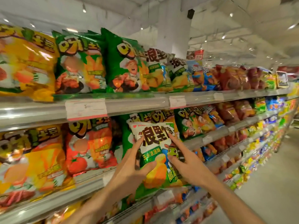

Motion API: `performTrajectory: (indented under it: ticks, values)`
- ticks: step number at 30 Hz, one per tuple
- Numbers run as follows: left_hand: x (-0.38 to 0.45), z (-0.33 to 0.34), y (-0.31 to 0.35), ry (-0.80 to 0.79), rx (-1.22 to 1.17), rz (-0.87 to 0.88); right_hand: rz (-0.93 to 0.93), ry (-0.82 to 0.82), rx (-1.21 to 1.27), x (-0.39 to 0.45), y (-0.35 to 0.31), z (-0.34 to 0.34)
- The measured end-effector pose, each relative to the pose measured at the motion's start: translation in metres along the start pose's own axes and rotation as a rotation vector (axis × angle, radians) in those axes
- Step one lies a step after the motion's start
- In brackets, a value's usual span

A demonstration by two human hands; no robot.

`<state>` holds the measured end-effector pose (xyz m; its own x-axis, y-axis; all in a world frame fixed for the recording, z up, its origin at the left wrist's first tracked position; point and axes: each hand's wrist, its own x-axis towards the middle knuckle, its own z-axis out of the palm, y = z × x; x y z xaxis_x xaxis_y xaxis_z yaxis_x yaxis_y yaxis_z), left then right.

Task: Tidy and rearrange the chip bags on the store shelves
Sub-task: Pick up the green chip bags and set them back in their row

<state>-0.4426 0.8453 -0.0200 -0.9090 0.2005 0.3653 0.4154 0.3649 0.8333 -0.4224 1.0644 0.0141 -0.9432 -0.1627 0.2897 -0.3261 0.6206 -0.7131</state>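
A person stands close to long supermarket shelves packed with snack bags, seen from a camera on their head. Both bare hands reach forward to a white and green foil chip bag with large dark characters and a small cartoon figure [153, 152], which stands upright at the front edge of the middle metal shelf [90, 180], in front of a green bag of the same row [127, 143]. The left hand [129, 168] holds the bag's left edge, fingers stretched up along the side and the thumb laid across its lower front. The right hand [186, 165] touches the bag's right side with straight, spread fingers, the forefinger pointing up at the printed characters; it does not curl round the bag. To the left on this shelf stand a red tomato-printed chip bag [90, 144] and a large yellow chip bag [30, 159]. The upper shelf [137, 101] carries a yellow bag, two shiny green chip bags [80, 62], then smaller white and green, blue and dark red bags running away to the right. White paper price tags [86, 108] sit on the shelf rail. More shelves of mixed bags continue below and down the aisle, blurred.
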Motion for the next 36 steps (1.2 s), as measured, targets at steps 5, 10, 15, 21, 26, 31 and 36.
performTrajectory:
  ticks: [5,10,15,21,26,31,36]
  values:
    - [0.039,0.059,0.009,0.122,0.150,0.013,-0.052,-0.084,-0.012,0.045,0.061,-0.047]
    - [0.083,0.124,0.031,0.220,0.099,-0.065,-0.128,-0.203,0.091,0.090,0.121,-0.098]
    - [0.104,0.145,0.053,0.329,0.135,-0.132,-0.202,-0.325,0.129,0.129,0.147,-0.121]
    - [0.102,0.132,0.062,0.422,0.271,-0.175,-0.165,-0.174,0.302,0.176,0.154,-0.115]
    - [0.085,0.116,0.063,0.466,0.322,-0.197,-0.023,-0.166,0.045,0.215,0.150,-0.087]
    - [0.071,0.105,0.063,0.483,0.307,-0.191,0.072,-0.255,-0.008,0.223,0.143,-0.058]
    - [0.064,0.101,0.062,0.495,0.308,-0.173,0.020,-0.172,0.047,0.222,0.137,-0.053]
